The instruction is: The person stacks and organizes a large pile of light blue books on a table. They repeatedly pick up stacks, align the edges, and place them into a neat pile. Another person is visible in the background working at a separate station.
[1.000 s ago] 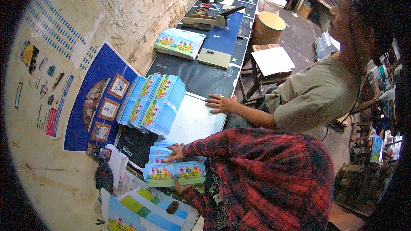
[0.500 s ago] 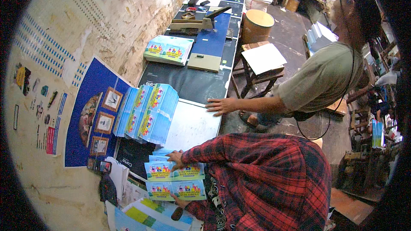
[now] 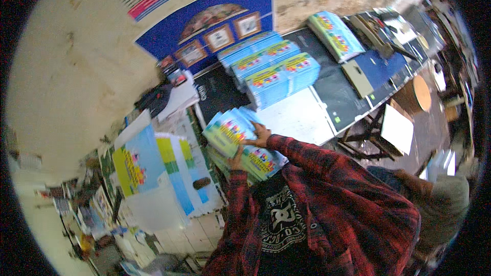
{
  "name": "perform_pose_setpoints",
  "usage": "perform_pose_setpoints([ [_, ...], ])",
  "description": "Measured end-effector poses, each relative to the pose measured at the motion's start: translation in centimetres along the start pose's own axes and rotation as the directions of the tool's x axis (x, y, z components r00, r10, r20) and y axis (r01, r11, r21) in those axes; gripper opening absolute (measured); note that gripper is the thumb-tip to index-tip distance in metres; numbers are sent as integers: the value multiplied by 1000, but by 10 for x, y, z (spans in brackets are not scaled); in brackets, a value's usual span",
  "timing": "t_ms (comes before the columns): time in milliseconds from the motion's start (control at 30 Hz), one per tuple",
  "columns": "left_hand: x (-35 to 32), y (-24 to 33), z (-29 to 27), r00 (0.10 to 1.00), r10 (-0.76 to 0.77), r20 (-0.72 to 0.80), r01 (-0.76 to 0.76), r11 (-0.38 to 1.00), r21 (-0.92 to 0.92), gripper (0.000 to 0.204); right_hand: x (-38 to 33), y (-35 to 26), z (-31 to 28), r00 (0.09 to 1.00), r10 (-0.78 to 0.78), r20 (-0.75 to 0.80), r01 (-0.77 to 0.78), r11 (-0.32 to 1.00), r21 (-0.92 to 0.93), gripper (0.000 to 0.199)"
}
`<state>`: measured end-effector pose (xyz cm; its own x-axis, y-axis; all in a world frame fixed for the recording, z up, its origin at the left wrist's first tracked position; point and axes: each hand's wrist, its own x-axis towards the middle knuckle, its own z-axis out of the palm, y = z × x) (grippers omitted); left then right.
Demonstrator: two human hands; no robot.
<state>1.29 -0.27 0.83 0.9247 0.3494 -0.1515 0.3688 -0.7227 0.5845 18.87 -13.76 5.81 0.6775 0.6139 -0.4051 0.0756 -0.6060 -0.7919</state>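
Observation:
In front of me a fanned bunch of light-blue and yellow-green printed booklets (image 3: 223,135) lies at the near end of the dark table. My left hand (image 3: 237,159) grips the near side of the bunch, partly hidden by it. My right hand (image 3: 260,135) is closed on its right part, the thumb pointing toward the left hand. Both red plaid sleeves reach in from below. Just beyond stand neat stacks of matching booklets (image 3: 284,84) against the wall, beside a bare white sheet (image 3: 294,117) on the table.
Farther along sit another booklet stack (image 3: 336,36) and a long-arm stapler (image 3: 376,33) on a blue board. Printed sheets (image 3: 174,174) cover a surface to my left. A stool with a white board (image 3: 396,129) and a co-worker (image 3: 445,199) are at my right.
The view has swung left, so the table now runs to the upper right. Booklets that lay flat in rows are gathered and tilted between my hands. The co-worker's hand no longer shows on the table.

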Motion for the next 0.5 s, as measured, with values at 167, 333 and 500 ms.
perform_pose_setpoints([
  [167,-12,-9,-3,915,-392,97,310,528,-791,67,-10,-21,-8,1000,-10,1,10,1000,0,119],
  [333,-38,-3,-47,871,-452,191,164,-100,-981,57,-2,-7,-5,999,-2,-41,-3,993,-114,109],
  [500,-72,-41,-77,834,-547,70,99,24,-995,50,-24,-25,4,923,-370,-105,253,790,-559,73],
])
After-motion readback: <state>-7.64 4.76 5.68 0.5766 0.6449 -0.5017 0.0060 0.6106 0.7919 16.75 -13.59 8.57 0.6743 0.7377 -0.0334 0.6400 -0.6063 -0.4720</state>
